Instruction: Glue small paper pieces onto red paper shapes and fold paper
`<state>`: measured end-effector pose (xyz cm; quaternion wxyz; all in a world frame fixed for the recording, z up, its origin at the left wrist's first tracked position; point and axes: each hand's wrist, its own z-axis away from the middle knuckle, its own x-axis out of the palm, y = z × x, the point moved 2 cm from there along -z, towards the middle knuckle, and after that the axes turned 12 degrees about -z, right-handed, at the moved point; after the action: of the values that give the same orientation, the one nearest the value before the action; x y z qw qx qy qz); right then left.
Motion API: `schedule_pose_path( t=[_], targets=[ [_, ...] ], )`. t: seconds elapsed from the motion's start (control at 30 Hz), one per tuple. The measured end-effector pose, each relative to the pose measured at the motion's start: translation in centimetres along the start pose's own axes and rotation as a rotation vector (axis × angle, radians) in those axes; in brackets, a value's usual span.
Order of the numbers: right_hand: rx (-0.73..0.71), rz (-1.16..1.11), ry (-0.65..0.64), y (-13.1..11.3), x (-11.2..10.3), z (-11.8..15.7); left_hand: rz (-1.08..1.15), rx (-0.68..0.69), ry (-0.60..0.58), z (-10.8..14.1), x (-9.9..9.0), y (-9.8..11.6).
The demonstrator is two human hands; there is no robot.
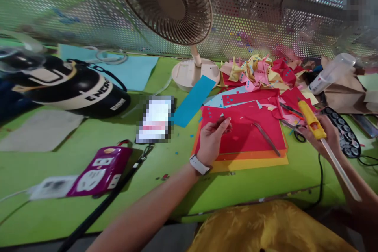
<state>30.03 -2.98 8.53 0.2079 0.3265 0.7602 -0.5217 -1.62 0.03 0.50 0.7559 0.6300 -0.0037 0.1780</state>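
Observation:
My left hand point(213, 138) is closed in a pinch above the left part of the red paper point(251, 138); what its fingertips hold, if anything, is too small to name. A white band circles that wrist. On the right, my right hand point(326, 136) grips a yellow glue gun point(312, 120), with a long clear glue stick point(342, 171) sticking out of its rear. Metal tweezers point(267, 139) lie on the red paper, to the right of my left hand. Orange and yellow sheets point(251, 164) show beneath the red one. Scissors point(291, 125) rest beside my right hand.
A fan point(193, 71) stands behind a blue strip point(195, 100) and a lit phone point(156, 118). Folded paper pieces point(260, 71) are heaped behind the red paper. A black bottle point(79, 86) and purple power strip point(100, 169) are left; a clear bottle point(332, 73) is at the right.

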Motion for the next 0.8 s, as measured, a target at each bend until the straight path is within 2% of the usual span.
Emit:
schedule_pose_path(
  t=[0.07,0.13,0.17,0.27,0.37,0.5,0.6,0.67,0.73,0.8],
  targets=[
    [0.073,0.185,0.063,3.1,-2.5,0.7,0.029,-0.014,0.025,-0.2,-0.1,0.2],
    [0.204,0.416,0.13,6.5,-5.2,1.7,0.047,-0.016,0.044,-0.4,-0.3,0.4],
    [0.272,0.484,0.096,8.2,-6.3,2.2,0.054,-0.009,0.053,-0.6,-0.4,0.5],
    [0.415,0.606,0.136,12.3,-9.0,3.5,0.069,0.036,0.083,-1.3,-0.8,0.8],
    [0.458,0.669,0.139,15.2,-10.1,4.1,0.083,0.077,0.104,-1.8,-1.2,1.2],
    [0.374,0.683,0.077,17.2,-11.1,4.3,0.091,0.097,0.14,-2.2,-1.4,1.6],
    [0.354,0.694,-0.042,16.7,-12.5,4.3,0.095,0.093,0.15,-2.2,-1.5,1.8],
    [0.303,0.716,-0.086,14.5,-12.6,4.2,0.105,0.085,0.159,-2.3,-1.6,1.9],
    [0.127,0.642,-0.02,10.7,-11.1,3.8,0.116,0.083,0.169,-2.3,-1.6,2.1],
    [0.011,0.495,-0.004,6.5,-7.6,3.5,0.124,0.084,0.177,-2.4,-1.8,2.3]
  ],
)
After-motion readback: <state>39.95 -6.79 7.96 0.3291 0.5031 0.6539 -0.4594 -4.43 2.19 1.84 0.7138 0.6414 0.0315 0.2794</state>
